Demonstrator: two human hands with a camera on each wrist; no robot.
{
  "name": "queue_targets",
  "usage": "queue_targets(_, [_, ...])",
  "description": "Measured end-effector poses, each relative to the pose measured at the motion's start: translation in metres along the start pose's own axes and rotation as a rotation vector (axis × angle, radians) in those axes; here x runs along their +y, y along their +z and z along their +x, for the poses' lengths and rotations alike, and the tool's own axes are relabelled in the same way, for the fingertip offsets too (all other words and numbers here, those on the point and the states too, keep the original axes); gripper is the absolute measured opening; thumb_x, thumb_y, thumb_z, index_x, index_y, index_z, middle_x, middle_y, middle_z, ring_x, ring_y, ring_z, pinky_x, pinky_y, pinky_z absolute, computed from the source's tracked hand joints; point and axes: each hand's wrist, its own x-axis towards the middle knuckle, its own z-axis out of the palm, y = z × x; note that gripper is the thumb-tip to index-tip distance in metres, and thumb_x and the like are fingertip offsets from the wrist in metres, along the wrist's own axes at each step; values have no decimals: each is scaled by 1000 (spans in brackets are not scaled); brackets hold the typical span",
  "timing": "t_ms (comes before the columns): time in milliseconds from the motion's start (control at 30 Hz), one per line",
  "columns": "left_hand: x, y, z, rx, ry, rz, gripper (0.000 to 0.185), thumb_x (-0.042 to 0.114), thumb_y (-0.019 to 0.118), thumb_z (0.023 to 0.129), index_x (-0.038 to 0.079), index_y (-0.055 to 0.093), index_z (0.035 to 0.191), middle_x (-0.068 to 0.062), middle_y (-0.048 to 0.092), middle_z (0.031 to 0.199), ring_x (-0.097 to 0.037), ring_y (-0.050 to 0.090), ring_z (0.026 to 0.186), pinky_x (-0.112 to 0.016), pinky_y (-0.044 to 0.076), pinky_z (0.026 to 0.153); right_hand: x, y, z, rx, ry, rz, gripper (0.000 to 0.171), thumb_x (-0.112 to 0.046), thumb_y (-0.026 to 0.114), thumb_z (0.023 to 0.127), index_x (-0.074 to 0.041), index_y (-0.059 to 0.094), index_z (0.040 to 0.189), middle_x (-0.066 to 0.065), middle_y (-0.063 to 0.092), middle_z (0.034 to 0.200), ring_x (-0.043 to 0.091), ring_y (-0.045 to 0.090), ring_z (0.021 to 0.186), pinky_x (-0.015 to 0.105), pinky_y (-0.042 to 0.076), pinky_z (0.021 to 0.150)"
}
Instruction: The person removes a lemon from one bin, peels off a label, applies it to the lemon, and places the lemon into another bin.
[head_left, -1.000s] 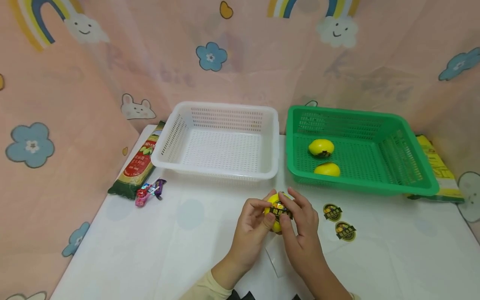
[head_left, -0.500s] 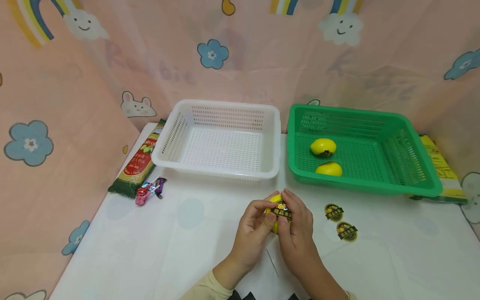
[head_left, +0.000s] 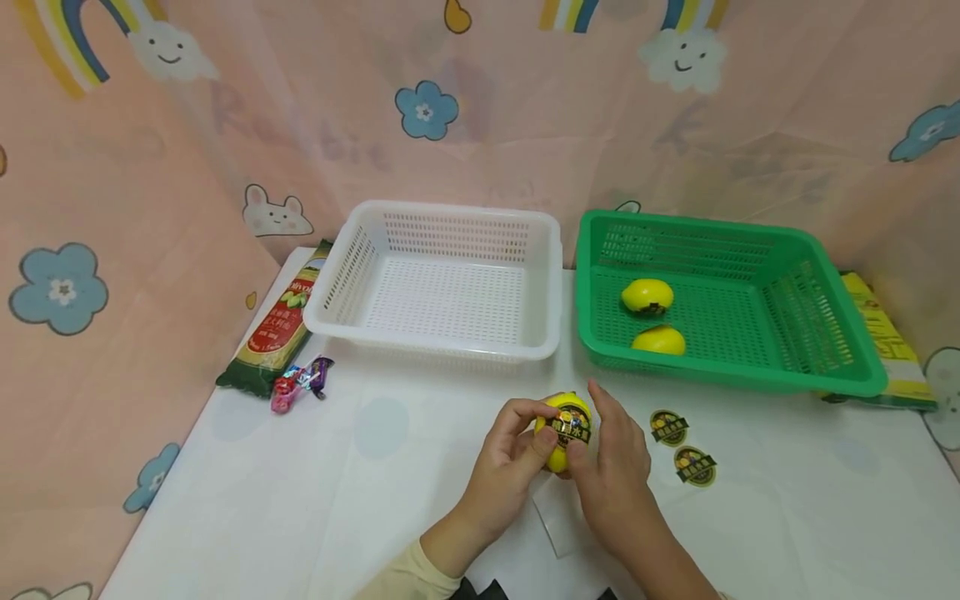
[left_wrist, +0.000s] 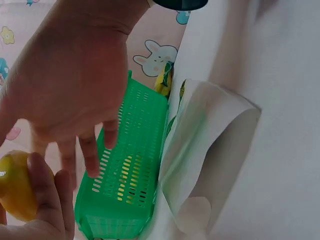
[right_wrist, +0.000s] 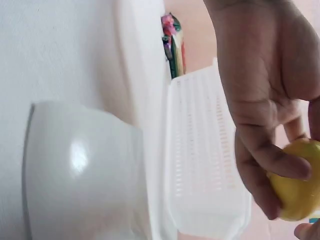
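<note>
My left hand [head_left: 506, 467] grips a yellow lemon [head_left: 558, 458] between thumb and fingers. A round black-and-gold sticker [head_left: 570, 423] lies on the lemon's upper side. On the right, my right hand [head_left: 618, 475] has its thumb at the sticker's lower edge, while its straightened fingers stand off the fruit. The left wrist view shows the right hand [left_wrist: 75, 80] spread beside the lemon [left_wrist: 17, 187]. In the right wrist view, the left hand's fingers [right_wrist: 260, 165] curl round the lemon [right_wrist: 300, 190]. A pale, curled sheet [head_left: 558, 521] lies beneath both hands.
Two loose stickers [head_left: 694, 465] lie right of the hands. Behind them, a green basket [head_left: 720, 371] holds two lemons [head_left: 647, 295]. A white basket [head_left: 442, 337] stands to its left. Wrapped candies [head_left: 300, 383], a pasta packet [head_left: 277, 329] and a yellow packet [head_left: 881, 333] lie at the sides.
The right fingers closed in over the lemon and sticker half a second ago and have since lifted off to the right. The sticker shows more fully now; the left hand keeps its grip.
</note>
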Motion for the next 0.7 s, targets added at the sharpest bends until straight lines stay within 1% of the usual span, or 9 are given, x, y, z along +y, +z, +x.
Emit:
queue_targets(33, [0,0,0,5,-7,1,34,17,54,113,-5,44,135,-15,50,147,-16,65,109,-25,58,82,2,-3,0,23,-16,3,65,-45,36,114,-8,26,166,21,32,164,51,24,145,78,18,105])
queue_targets(100, [0,0,1,21,-21,-5,32,16,53,113,-5,43,135,-16,49,148,-16,66,105,-27,59,80,5,-10,0,96,-53,18,63,-34,48,111,-9,28,166,20,33,164,50,24,146,76,17,107])
queue_targets(200, [0,-1,1,58,-36,-16,32,15,53,113,-4,43,136,-17,49,149,-16,66,105,-29,60,80,14,-23,4,221,-105,11,69,-19,63,101,-10,35,164,19,39,162,49,29,145,70,18,112])
queue_targets(267, [-1,-3,1,71,-39,-18,32,16,53,113,-3,43,136,-17,50,148,-16,66,105,-29,60,80,20,-34,8,284,-102,0,73,-13,69,96,-11,39,162,19,41,161,48,30,145,67,18,115])
queue_targets(367, [-1,-5,2,84,-42,-13,33,17,55,112,-3,43,136,-16,50,149,-16,66,103,-30,60,81,33,-54,14,330,-73,-13,74,-9,72,94,-10,40,161,19,40,163,46,28,148,66,12,118])
queue_targets(500, [-1,-7,3,95,-43,-10,33,16,56,111,-3,44,136,-17,48,151,-15,67,102,-30,60,81,57,-80,20,392,-33,-44,71,-8,71,97,-9,42,161,20,37,165,45,23,152,64,4,121])
queue_targets(567, [-2,-7,3,100,-41,-8,33,15,57,111,-4,45,135,-17,48,152,-16,67,103,-31,61,81,71,-93,23,439,-20,-68,67,-8,70,98,-7,44,160,22,38,164,45,24,152,61,2,123])
queue_targets(633, [-2,-8,4,103,-36,-5,33,14,58,111,-5,45,135,-17,47,153,-16,67,104,-31,61,81,84,-106,27,492,2,-96,62,-9,70,98,-6,50,156,22,42,162,42,28,152,54,2,124])
queue_targets(700, [-2,-9,5,103,-34,-1,33,13,58,110,-5,46,134,-17,47,153,-17,67,105,-32,61,82,96,-118,32,549,24,-114,55,-9,73,97,-4,58,150,21,49,157,38,35,150,48,7,125])
